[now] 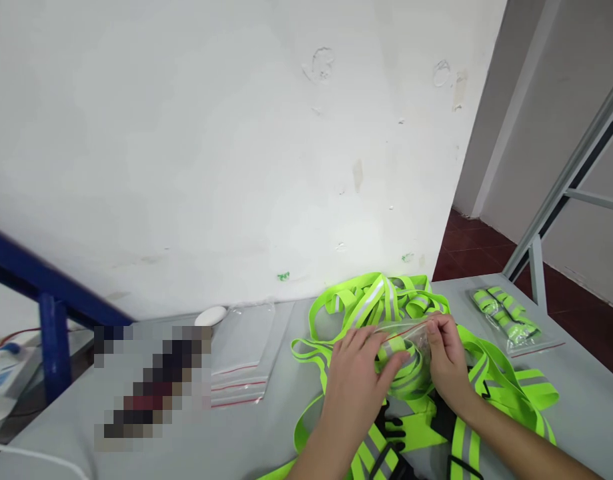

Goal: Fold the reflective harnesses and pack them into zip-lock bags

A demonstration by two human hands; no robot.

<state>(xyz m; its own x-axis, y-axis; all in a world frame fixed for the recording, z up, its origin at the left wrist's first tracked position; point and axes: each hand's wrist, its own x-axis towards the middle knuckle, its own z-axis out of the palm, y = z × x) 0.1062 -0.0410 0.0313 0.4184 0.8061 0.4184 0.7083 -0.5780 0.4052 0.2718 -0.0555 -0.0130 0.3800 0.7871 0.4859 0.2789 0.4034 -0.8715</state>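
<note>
A clear zip bag with a red seal line (409, 331) is between my two hands, with a rolled neon-yellow strap with a grey stripe (409, 370) inside or just behind it. My left hand (359, 373) lies over the bag's left side, thumb bent toward the strap. My right hand (446, 357) pinches the bag's upper right corner between thumb and fingers. Around and under both hands spreads a pile of neon straps (371, 303), with black buckles (393, 427) below my left hand.
Flat clear bags with red seals (239, 363) lie left of the straps, near a white oval object (211, 316). A filled bag of straps (509, 320) rests at the right. Metal frames, blue (56, 347) and grey (536, 267), stand at the sides; a wall rises behind.
</note>
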